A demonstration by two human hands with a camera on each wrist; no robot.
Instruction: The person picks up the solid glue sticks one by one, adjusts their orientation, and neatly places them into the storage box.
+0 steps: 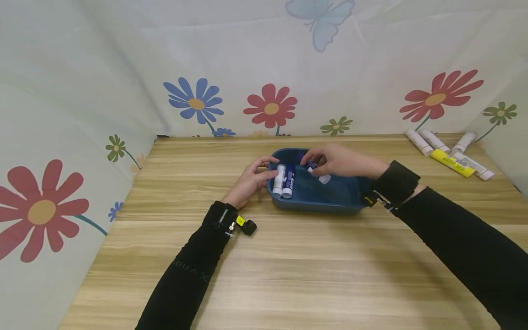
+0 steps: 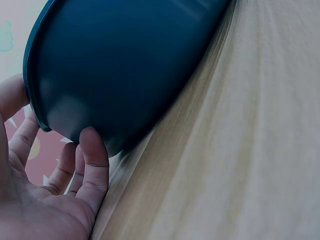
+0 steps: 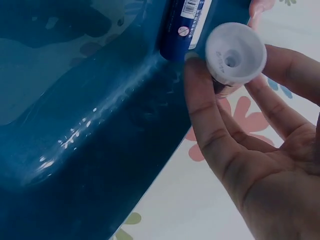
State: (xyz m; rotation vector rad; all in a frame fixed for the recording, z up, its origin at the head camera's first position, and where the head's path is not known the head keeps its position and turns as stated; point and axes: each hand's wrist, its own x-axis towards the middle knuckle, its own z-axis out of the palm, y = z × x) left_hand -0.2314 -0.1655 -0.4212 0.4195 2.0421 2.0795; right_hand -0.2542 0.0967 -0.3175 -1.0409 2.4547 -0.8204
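Observation:
My right hand (image 1: 340, 160) pinches a blue and white glue stick (image 1: 312, 168) between thumb and fingers, tilted over the blue plastic basin (image 1: 330, 208). Its round white end (image 3: 235, 52) faces the camera in the right wrist view. Two more glue sticks lie side by side at the basin's left end: one mostly white (image 1: 279, 181) and one dark blue (image 1: 288, 182). At that same end my left hand (image 1: 251, 179) holds the basin's rim. In the left wrist view its fingers (image 2: 93, 160) touch the outer wall, and some fingertips are hidden behind the rim.
Several white glue sticks (image 1: 420, 142) and a yellow one (image 1: 452, 163) lie in a loose group at the table's back right corner. Behind the wooden table (image 1: 288, 266) hangs a flowered cloth (image 1: 231, 55).

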